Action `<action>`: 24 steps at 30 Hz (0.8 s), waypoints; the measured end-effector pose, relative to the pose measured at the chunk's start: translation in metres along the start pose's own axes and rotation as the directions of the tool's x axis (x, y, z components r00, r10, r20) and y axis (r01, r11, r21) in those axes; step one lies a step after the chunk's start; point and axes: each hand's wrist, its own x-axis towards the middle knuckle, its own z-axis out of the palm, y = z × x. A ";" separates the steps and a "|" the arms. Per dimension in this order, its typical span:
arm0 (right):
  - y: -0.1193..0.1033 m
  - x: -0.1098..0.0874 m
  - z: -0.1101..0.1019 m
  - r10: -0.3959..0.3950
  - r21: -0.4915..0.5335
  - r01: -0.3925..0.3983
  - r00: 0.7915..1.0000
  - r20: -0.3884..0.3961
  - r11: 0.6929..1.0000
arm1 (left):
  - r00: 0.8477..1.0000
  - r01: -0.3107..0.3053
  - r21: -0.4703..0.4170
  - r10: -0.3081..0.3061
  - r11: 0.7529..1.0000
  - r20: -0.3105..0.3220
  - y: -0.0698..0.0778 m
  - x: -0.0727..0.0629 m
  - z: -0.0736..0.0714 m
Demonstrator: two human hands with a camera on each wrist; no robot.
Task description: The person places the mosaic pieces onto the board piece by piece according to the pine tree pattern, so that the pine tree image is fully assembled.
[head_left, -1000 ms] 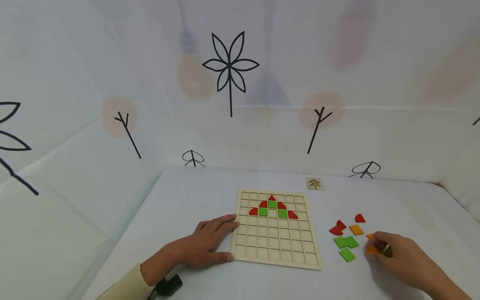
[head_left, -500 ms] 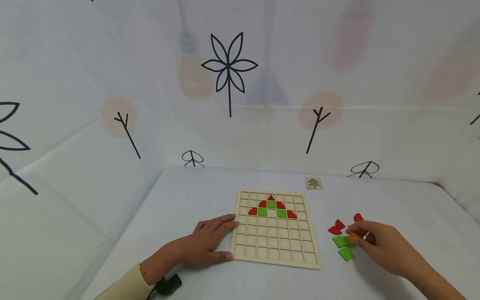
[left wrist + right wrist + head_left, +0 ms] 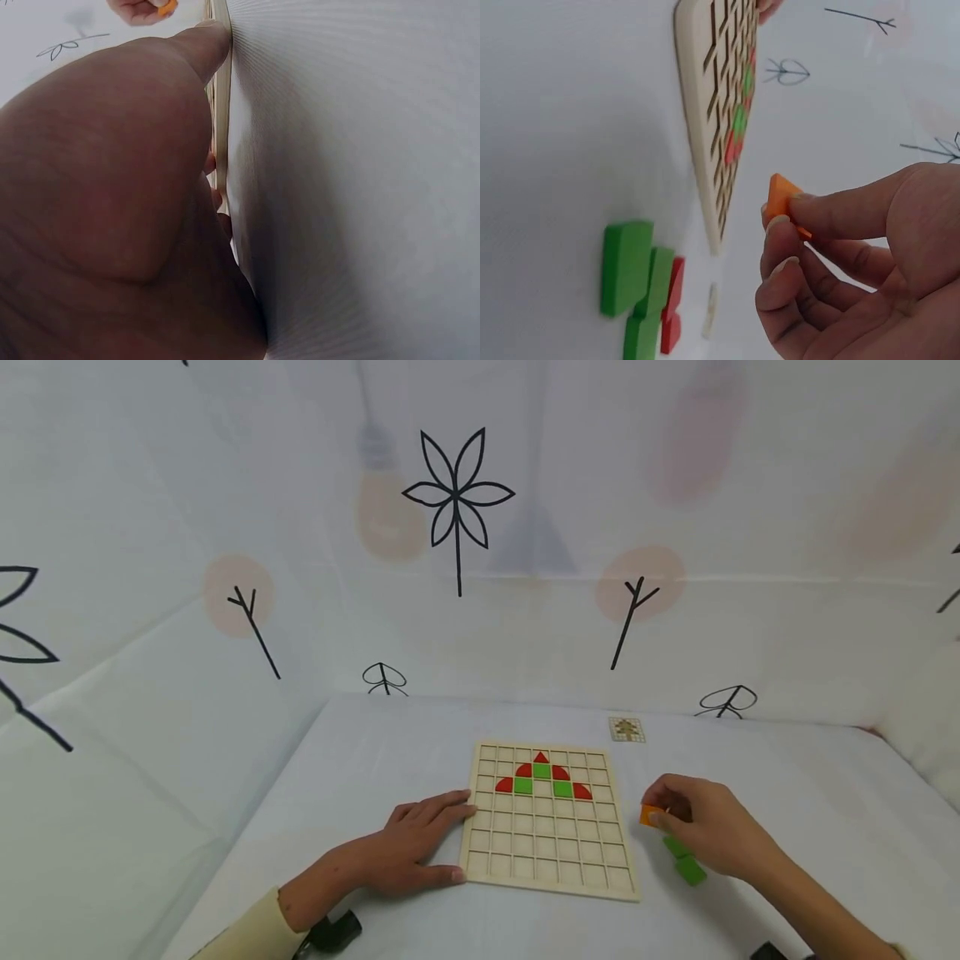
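My right hand (image 3: 708, 822) pinches an orange square tile (image 3: 649, 815) between thumb and fingers, above the table just right of the wooden grid board (image 3: 551, 860). In the right wrist view the orange tile (image 3: 781, 201) stands tilted at the fingertips. My left hand (image 3: 416, 843) lies flat on the table, its fingertips and thumb touching the board's left edge. Red and green pieces sit in the board's upper cells, a red triangle (image 3: 541, 757) at the top, with rounded red pieces (image 3: 582, 791) and green squares (image 3: 542, 771) below.
Loose green tiles (image 3: 690, 870) lie right of the board, partly covered by my right hand. Red pieces (image 3: 673, 289) show behind them in the right wrist view. A small tree pattern card (image 3: 626, 729) lies behind the board. A patterned cloth wall (image 3: 525, 635) closes the back.
My right hand has moved left from the loose pieces toward the board, carrying the orange tile. The left hand and the board stay put.
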 end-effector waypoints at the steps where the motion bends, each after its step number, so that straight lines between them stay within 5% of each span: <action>1: -0.003 0.003 0.001 -0.007 0.009 0.007 1.000 0.004 1.000 | 1.000 0.001 0.000 -0.001 1.000 0.000 0.000 0.000 0.000; 9: -0.027 0.019 0.011 -0.086 0.062 0.086 0.996 -0.008 0.994 | 1.000 -0.002 0.013 0.002 1.000 -0.007 -0.003 0.001 0.002; 24: -0.050 0.055 0.040 -0.107 0.146 0.103 0.994 0.019 0.984 | 1.000 -0.007 0.005 0.008 1.000 -0.017 0.000 0.000 0.000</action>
